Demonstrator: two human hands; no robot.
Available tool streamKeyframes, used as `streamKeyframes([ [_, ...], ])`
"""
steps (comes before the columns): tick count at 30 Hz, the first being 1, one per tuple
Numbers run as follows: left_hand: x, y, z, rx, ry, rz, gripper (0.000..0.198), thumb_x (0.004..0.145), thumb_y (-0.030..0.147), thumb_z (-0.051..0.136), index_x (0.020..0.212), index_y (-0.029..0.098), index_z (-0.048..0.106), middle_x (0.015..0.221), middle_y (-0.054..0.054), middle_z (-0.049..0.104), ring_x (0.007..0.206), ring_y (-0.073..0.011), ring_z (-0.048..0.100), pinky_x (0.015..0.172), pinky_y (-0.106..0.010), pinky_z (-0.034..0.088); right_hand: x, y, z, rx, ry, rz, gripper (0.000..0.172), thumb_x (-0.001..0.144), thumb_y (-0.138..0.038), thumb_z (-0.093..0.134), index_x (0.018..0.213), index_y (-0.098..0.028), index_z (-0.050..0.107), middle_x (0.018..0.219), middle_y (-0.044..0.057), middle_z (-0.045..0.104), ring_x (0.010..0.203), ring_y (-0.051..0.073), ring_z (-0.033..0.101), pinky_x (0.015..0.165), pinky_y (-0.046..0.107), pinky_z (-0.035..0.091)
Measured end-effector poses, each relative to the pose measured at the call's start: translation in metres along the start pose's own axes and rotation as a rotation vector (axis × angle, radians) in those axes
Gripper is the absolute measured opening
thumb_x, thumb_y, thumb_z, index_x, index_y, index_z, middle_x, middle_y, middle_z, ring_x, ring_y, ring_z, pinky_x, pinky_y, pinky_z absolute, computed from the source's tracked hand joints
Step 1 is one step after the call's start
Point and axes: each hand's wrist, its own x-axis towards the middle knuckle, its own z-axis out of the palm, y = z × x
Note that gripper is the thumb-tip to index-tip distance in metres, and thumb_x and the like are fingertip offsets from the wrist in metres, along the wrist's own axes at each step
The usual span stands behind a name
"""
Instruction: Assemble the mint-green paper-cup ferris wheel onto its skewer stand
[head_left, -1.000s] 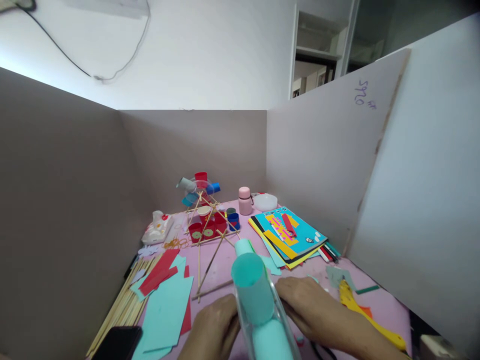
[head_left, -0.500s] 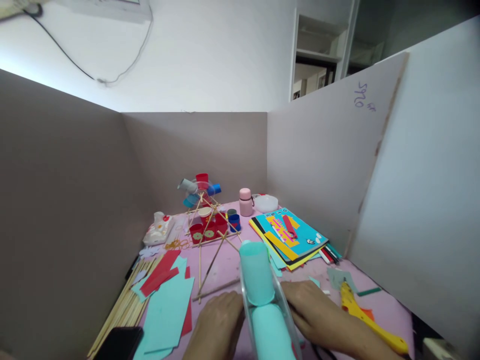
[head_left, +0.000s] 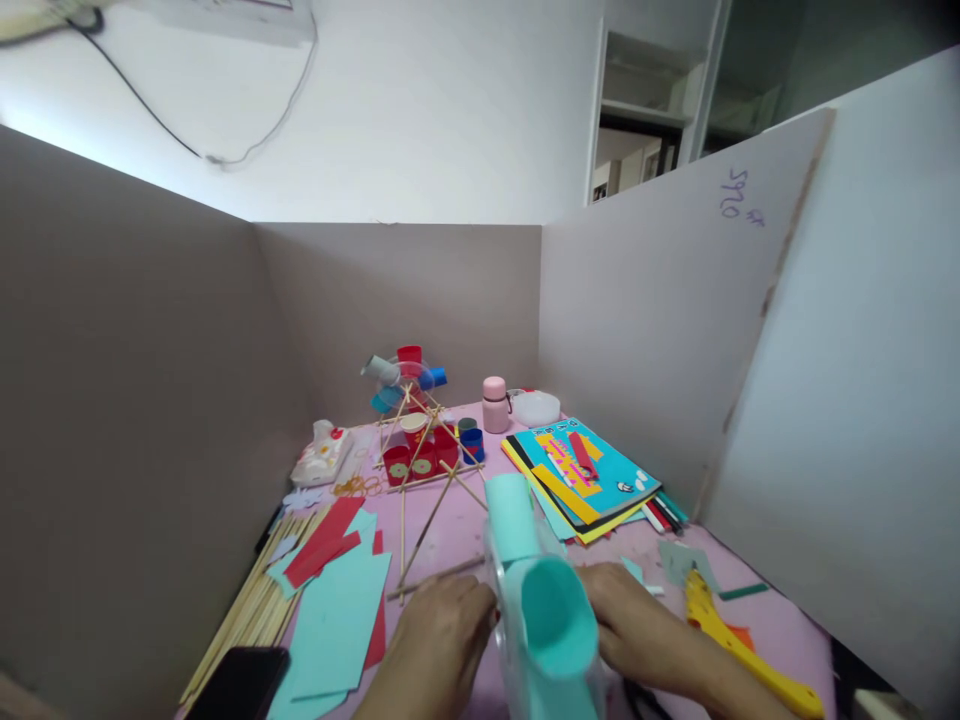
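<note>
The clear plastic frame (head_left: pixel 499 590) with turquoise paper cylinders (head_left: pixel 511 515), at least three showing, stands between the hands. Left of the frame, the left hand (head_left: pixel 448 622) is curled closed on its edge; right of it, the right hand (head_left: pixel 619 612) presses close, its fingertips hidden, so how far they close cannot be told. Beyond the frame on the counter (head_left: pixel 450 520) stands one pink bottle (head_left: pixel 495 410); left of it lies one black phone (head_left: pixel 238 685); right, one yellow-handled tool (head_left: pixel 739 645).
</note>
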Motion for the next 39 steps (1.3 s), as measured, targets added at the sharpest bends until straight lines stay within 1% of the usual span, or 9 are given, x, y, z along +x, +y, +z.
streamKeyframes([
  [5, -0.001, 0.002, -0.003, 0.018, -0.064, -0.047, 0.027, 0.09, 0.019, 0.038, 0.072, 0.019, 0.059, 0.074, -0.002, 0.069, 0.069, -0.0184, 0.063, 0.065, -0.029, 0.041, 0.0, 0.004, 0.002, -0.008, -0.016, 0.008, 0.017, 0.076, -0.012, 0.041, 0.062, -0.019, 0.048, 0.07, 0.002, 0.066, 0.061, 0.014, 0.055, 0.057, 0.022, 0.034],
  [14, 0.002, -0.003, 0.005, 0.008, -0.063, -0.064, 0.028, 0.092, 0.027, 0.04, 0.076, 0.019, 0.061, 0.078, -0.003, 0.07, 0.076, -0.0187, 0.064, 0.068, -0.028, 0.041, -0.001, 0.003, 0.003, 0.083, 0.005, 0.015, 0.018, 0.079, -0.01, 0.04, 0.074, -0.02, 0.055, 0.081, 0.003, 0.069, 0.072, 0.016, 0.06, 0.069, 0.023, 0.041],
  [19, 0.0, -0.002, 0.007, 0.052, -0.052, -0.079, 0.025, 0.091, 0.024, 0.044, 0.073, 0.019, 0.059, 0.075, -0.001, 0.069, 0.071, -0.0197, 0.064, 0.068, -0.032, 0.039, -0.002, 0.004, 0.006, 0.146, -0.017, 0.022, 0.021, 0.075, -0.009, 0.041, 0.073, -0.019, 0.059, 0.078, 0.003, 0.069, 0.073, 0.017, 0.061, 0.067, 0.023, 0.042],
  [26, -0.001, 0.001, 0.012, 0.105, -0.03, -0.105, 0.02, 0.088, 0.022, 0.046, 0.073, 0.02, 0.06, 0.074, -0.002, 0.07, 0.073, -0.0213, 0.063, 0.073, -0.038, 0.039, -0.005, 0.008, 0.015, 0.318, -0.024, 0.044, 0.018, 0.081, -0.022, 0.046, 0.072, -0.019, 0.062, 0.074, 0.001, 0.066, 0.07, 0.018, 0.058, 0.063, 0.023, 0.044],
  [30, -0.001, 0.001, 0.007, 0.082, 0.007, -0.123, 0.016, 0.088, 0.022, 0.048, 0.08, 0.02, 0.061, 0.081, -0.004, 0.07, 0.081, -0.0222, 0.062, 0.086, -0.048, 0.036, -0.007, 0.012, 0.022, 0.258, 0.027, 0.11, 0.021, 0.08, -0.025, 0.044, 0.075, -0.019, 0.063, 0.076, 0.003, 0.067, 0.071, 0.02, 0.058, 0.068, 0.028, 0.045],
  [32, -0.005, -0.003, 0.0, 0.045, 0.065, -0.121, 0.011, 0.087, 0.023, 0.051, 0.093, 0.023, 0.06, 0.091, -0.002, 0.069, 0.09, -0.0226, 0.061, 0.096, -0.057, 0.026, -0.008, 0.015, 0.024, 0.222, 0.073, 0.173, 0.023, 0.08, -0.028, 0.043, 0.077, -0.019, 0.064, 0.078, 0.005, 0.067, 0.073, 0.022, 0.057, 0.07, 0.03, 0.045],
  [33, -0.007, -0.006, -0.003, 0.023, 0.106, -0.115, 0.016, 0.086, 0.023, 0.053, 0.1, 0.026, 0.058, 0.097, -0.001, 0.068, 0.095, -0.0227, 0.059, 0.099, -0.06, 0.021, -0.008, 0.015, 0.025, 0.212, 0.091, 0.193, 0.025, 0.08, -0.03, 0.042, 0.077, -0.019, 0.064, 0.079, 0.006, 0.067, 0.074, 0.022, 0.057, 0.07, 0.031, 0.045],
  [36, -0.013, -0.014, -0.007, 0.001, 0.227, -0.089, 0.026, 0.087, 0.02, 0.051, 0.11, 0.032, 0.053, 0.108, 0.0, 0.065, 0.106, -0.0239, 0.054, 0.099, -0.067, 0.01, -0.008, 0.014, 0.022, 0.247, 0.101, 0.194, 0.026, 0.08, -0.033, 0.041, 0.076, -0.018, 0.062, 0.074, 0.005, 0.066, 0.07, 0.021, 0.056, 0.067, 0.03, 0.045],
  [39, -0.014, -0.018, -0.002, 0.036, 0.269, -0.055, 0.027, 0.086, 0.018, 0.05, 0.109, 0.032, 0.053, 0.106, 0.001, 0.067, 0.106, -0.0242, 0.054, 0.098, -0.069, 0.007, -0.005, 0.011, 0.017, 0.322, 0.078, 0.154, 0.021, 0.081, -0.03, 0.043, 0.07, -0.019, 0.057, 0.069, 0.002, 0.064, 0.066, 0.018, 0.055, 0.062, 0.026, 0.043],
])
